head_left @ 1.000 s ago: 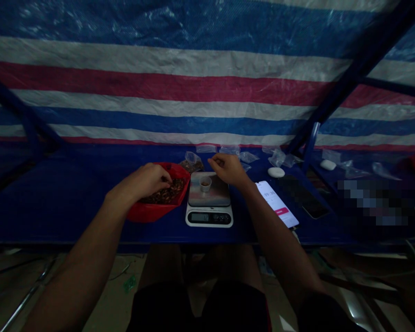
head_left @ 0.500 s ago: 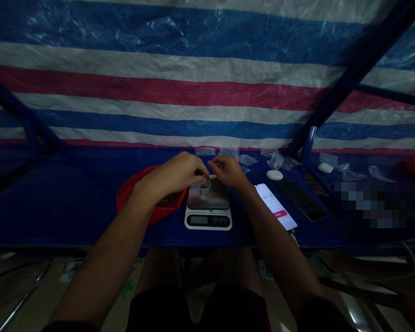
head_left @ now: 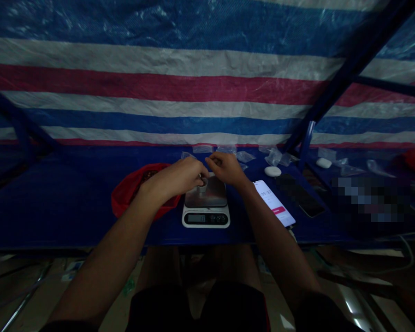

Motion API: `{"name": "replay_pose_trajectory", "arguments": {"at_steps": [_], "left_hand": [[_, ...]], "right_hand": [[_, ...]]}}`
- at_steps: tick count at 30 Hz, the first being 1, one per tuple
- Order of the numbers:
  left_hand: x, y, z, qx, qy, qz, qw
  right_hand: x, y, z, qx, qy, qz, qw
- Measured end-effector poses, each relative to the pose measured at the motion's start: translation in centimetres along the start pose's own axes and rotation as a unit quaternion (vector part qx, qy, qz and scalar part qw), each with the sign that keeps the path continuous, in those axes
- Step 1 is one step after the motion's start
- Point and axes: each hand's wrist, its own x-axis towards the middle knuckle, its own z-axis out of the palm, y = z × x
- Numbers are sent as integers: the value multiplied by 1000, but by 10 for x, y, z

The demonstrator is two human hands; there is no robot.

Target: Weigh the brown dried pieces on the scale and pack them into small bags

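A small clear cup (head_left: 202, 186) stands on the steel pan of a white digital kitchen scale (head_left: 206, 216). My left hand (head_left: 189, 174) reaches in from the left, its fingertips pinched together at the cup's mouth; whatever they hold is hidden. Over the scale's far right corner hovers my right hand (head_left: 224, 168), fingers curled in, and I cannot see whether anything is inside them. A red bag (head_left: 119, 200), opened wide with small brown pieces in it, lies left of the scale, partly under my left forearm.
Right of the scale lies a lit phone (head_left: 276, 205), with a dark phone (head_left: 306, 200) beyond it. A white case (head_left: 273, 171) sits behind them. Several small clear plastic bags (head_left: 275, 157) lie along the back of the blue table (head_left: 65, 198), before a striped tarp (head_left: 180, 87).
My left fingertips have lowered from just above the cup to its mouth. My right hand keeps nearly the same place and curled shape. The camera view has shifted slightly.
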Motion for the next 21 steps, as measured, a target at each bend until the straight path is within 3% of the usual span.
{"name": "replay_pose_trajectory", "arguments": {"at_steps": [9,14,19,21], "left_hand": [[-11,7,-3,3,23,-10,1000],[-26,5,-13,14,32,-76,997],[-60,-28,-13,29,-76,-227,970],[-67,-44,-4,37,-69,-233,969]], "right_hand": [[0,1,1,-4,-2,2,1000],[0,0,0,-16,-5,10,1000],[-1,-2,0,-14,-5,26,1000],[-1,-2,1,-17,-7,23,1000]]}}
